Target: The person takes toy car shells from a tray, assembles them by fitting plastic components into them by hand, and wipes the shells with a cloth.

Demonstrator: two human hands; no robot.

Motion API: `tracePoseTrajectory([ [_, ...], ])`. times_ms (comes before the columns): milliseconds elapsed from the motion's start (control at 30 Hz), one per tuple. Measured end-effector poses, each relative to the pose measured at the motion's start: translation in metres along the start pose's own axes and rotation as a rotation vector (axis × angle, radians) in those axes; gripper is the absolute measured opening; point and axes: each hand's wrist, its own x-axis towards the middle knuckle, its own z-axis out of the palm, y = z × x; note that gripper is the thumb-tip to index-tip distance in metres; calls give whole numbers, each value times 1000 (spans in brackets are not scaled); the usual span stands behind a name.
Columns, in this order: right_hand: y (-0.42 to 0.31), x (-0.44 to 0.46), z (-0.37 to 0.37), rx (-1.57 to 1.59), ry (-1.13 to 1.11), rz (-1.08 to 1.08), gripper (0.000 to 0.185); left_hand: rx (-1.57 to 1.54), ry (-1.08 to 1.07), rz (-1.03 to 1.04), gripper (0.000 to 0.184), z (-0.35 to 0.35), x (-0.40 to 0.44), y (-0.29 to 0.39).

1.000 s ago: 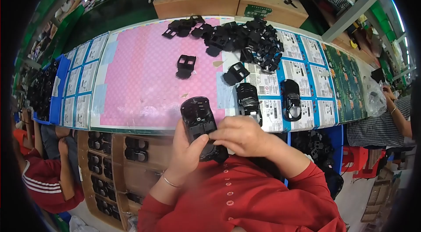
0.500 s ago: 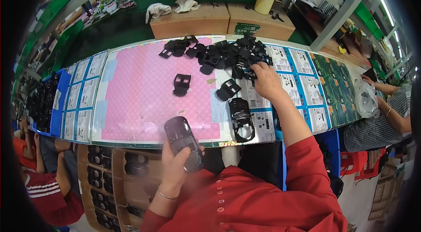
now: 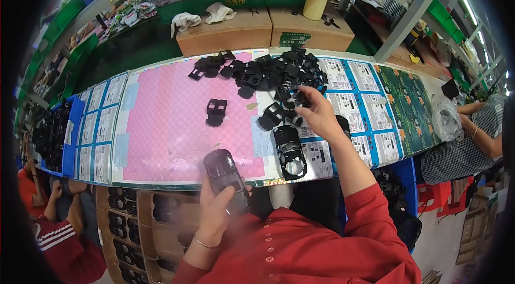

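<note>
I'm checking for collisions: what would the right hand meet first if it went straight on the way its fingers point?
The right hand would likely meet the loose heap of black plastic parts just ahead; which piece exactly, depth leaves unclear.

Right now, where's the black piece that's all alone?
In the head view, the lone black piece lies on the pink sheet, left of the picture's middle, between the black heap and the car body in the left hand.

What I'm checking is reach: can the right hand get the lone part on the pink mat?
Probably yes: nothing covers the lone part, and the right hand could clear the intervening piece.
</note>
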Motion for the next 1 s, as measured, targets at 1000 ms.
tracePoseTrajectory([
  [1000,-57,-73,80,-845,-485,-683,45,0,44,83,38,0,1,1],
])
